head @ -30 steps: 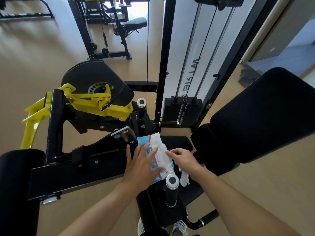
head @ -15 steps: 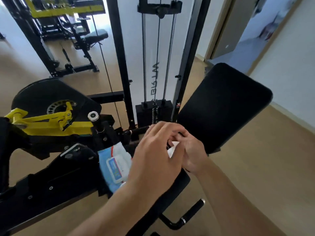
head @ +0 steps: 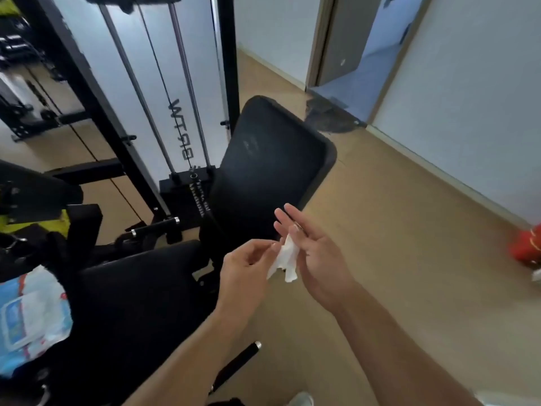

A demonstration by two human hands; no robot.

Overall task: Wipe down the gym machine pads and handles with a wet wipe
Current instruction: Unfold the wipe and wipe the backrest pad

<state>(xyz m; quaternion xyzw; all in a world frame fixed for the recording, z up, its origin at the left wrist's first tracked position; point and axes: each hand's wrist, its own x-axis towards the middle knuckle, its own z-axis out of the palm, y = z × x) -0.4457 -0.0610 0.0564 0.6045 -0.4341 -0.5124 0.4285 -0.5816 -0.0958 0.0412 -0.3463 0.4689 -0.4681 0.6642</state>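
Crumpled wet wipe hanging lengthwise downward, in left hand fingertip grip; right hand flat-open alongside.

A small white crumpled wet wipe is held up in the air between the two hands. Its top edge is pinched by the fingertips of the left hand, and it hangs down loose and wrinkled, just beside the open palm of the right hand. Behind it, a big black padded backrest with rounded corners is seen tilted upward. A flat black padded seat lies below and to the left. A short black handle with a silver tip sticks out near the seat, and another black handle with a silver tip is seen lower down.
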